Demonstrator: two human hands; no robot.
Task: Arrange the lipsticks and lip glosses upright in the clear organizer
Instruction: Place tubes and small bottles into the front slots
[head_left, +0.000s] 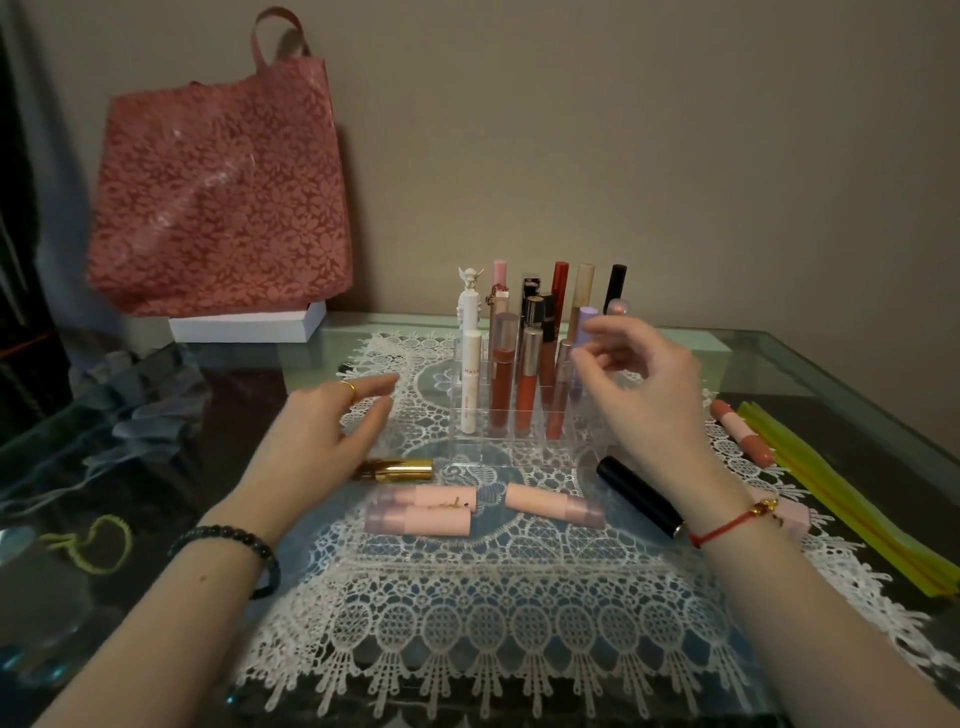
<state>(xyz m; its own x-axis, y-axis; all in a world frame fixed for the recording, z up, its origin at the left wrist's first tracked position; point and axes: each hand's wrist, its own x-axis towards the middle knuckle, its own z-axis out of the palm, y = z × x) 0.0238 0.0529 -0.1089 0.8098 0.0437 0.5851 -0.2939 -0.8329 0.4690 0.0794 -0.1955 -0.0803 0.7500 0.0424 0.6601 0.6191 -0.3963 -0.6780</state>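
only print in view: small pinkish lettering across the white tube (470, 384) in the front-left slot of the clear organizer (519, 434), too blurred to read. faint vertical mark lower down, also illegible. nothing else legible.

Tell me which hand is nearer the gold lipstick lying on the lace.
Left. The left hand is right at the gold lipstick, hiding its left end; the right hand is raised farther right, by the clear organizer.
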